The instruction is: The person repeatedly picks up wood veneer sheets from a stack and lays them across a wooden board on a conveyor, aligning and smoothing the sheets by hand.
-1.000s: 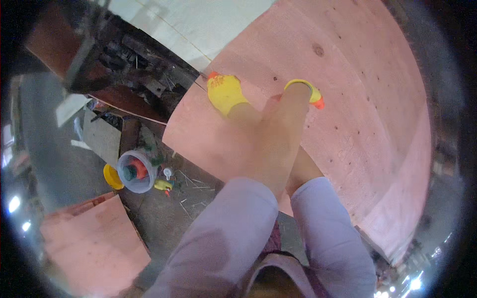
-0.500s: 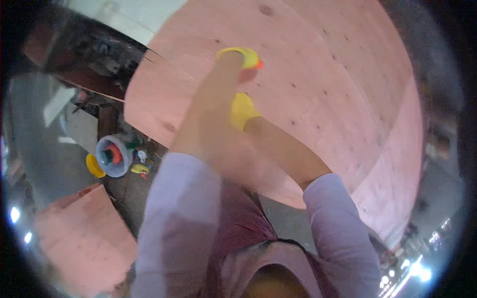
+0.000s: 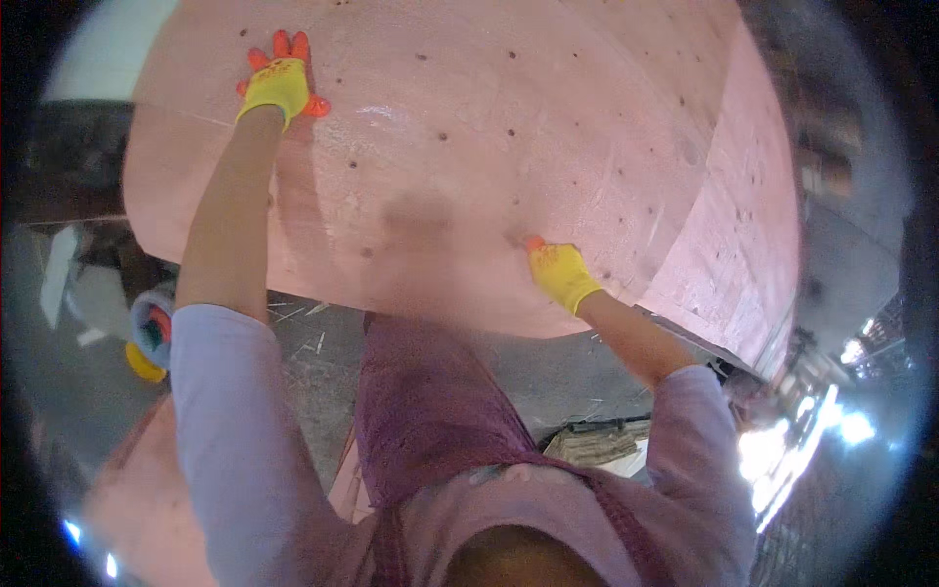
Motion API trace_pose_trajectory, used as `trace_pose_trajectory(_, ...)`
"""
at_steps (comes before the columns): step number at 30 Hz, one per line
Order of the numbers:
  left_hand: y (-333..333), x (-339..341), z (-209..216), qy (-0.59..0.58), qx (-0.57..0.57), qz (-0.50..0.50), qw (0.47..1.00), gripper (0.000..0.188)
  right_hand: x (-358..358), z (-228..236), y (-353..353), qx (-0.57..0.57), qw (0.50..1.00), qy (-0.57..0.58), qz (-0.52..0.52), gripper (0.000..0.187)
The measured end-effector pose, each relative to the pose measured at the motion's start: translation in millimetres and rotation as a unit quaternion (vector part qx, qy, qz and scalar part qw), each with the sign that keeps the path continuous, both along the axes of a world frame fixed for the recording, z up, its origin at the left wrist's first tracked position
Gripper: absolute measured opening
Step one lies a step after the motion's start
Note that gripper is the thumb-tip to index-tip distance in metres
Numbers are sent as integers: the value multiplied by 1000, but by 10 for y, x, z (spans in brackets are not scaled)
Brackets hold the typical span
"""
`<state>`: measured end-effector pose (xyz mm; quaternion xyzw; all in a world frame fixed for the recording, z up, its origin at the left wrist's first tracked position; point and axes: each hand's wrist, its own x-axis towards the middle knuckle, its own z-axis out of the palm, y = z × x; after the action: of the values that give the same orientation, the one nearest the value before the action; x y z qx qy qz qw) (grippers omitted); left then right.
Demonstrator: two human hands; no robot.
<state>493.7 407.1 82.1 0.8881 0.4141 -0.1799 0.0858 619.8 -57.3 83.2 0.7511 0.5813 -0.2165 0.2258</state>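
there were two hands, the left hand (image 3: 282,86) and the right hand (image 3: 559,274). each hand wore one yellow glove with orange fingertips, so that made two gloves. there was one big pink board (image 3: 509,147) with many small dark holes in it. one more pink board (image 3: 137,499) lay low on the left. there was one small bucket (image 3: 147,328).

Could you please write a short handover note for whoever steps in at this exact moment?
Left hand: gloved, flat and open on the far part of the pink plywood sheet, fingers spread.
Right hand: gloved, on the sheet near its front edge; whether it grips cannot be told.
The sheet lies on top of a stack of similar boards.
A bowl of small items sits on the floor to the left.
Done: both hands are on the sheet.
Left: unclear from this view.
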Motion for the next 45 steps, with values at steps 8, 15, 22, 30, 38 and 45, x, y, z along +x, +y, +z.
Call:
trace_pose_trajectory(8, -764, -108, -450, -121, -12, -152, 981, 52, 77, -1, -120, 25, 1000, 13, -12, 16)
trace_pose_trajectory(15, -1082, -119, -387, -150, -42, -106, 982, 46, 152, 587, 446, 161, 974, 154, 29, 16)
trace_pose_trajectory(22, -1108, 231, -178, -41, -76, -69, 994, 44, -320, -93, 1763, 271, 935, 216, 80, 16)
trace_pose_trajectory(30, -1103, 287, -152, -76, -71, -38, 994, 51, -394, -293, 2188, 193, 950, 228, 92, 20)
trace_pose_trajectory(38, -1121, 348, -186, -67, -57, -19, 996, 52, -406, -290, 2141, 217, 947, 221, 88, 17)
trace_pose_trajectory(45, -1059, 379, -445, -94, -6, -45, 995, 64, -484, -380, 2121, 249, 948, 166, 112, 17)
